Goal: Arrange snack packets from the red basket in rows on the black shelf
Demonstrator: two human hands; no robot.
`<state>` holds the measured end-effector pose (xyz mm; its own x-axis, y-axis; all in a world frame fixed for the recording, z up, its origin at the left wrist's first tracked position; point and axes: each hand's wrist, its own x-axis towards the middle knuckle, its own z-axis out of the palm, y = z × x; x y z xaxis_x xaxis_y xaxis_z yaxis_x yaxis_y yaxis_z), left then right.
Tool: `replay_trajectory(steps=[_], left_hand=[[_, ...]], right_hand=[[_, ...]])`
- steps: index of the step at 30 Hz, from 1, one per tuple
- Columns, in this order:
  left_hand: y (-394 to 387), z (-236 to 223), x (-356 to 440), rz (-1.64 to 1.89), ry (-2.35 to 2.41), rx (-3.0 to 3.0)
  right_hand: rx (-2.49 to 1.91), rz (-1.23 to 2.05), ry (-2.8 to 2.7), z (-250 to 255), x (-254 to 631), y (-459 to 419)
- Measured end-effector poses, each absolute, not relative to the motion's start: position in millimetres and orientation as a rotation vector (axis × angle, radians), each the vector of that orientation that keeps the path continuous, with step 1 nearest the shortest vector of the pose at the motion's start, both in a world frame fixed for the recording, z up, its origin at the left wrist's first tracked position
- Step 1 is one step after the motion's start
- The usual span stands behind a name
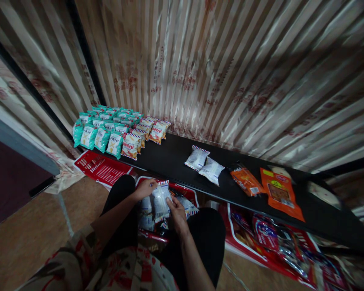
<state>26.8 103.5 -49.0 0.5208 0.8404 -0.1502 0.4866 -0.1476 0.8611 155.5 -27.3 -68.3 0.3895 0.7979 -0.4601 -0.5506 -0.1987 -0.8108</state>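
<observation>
While the right hand [177,211] closes its fingers on the side of a pale packet [161,203], and the left hand [146,189] seems to pinch its top corner, though dimness blurs that contact, it sits over a red basket [151,235] between the knees; a loose grip could drop it. Beyond, a narrow black surface [172,155] bears 2 similar packets [196,157] and close-packed teal packets [114,144], which a knock could topple. Behind hangs pleated sheeting [182,60].

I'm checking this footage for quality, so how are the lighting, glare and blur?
Head view: light is dim, with pale glare streaks on the curtain; head view: small print on the held pack is too soft to read; head view: the lower-right packs look smeared, wide-angle stretch likely.
</observation>
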Motion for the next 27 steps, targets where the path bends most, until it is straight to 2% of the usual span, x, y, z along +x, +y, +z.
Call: replay_trajectory(steps=[7,12,18,27], left_hand=[[98.8,-56.5,20.1,0.544,1.112,1.648],[95.3,-49.8,14.5,0.659,1.148,1.503],[93.0,-42.0,12.9,0.794,1.181,1.323],[72.9,-45.7,22.1,0.92,1.245,1.135]], right_hand=[[-1.282,1.242,-0.256,-58.9,162.7,-27.0],[-1.251,1.149,-0.198,-51.2,164.8,-24.4],[-1.139,1.187,-0.171,-38.3,158.8,-23.2],[-1.052,1.183,-0.045,-43.9,153.0,-19.9]])
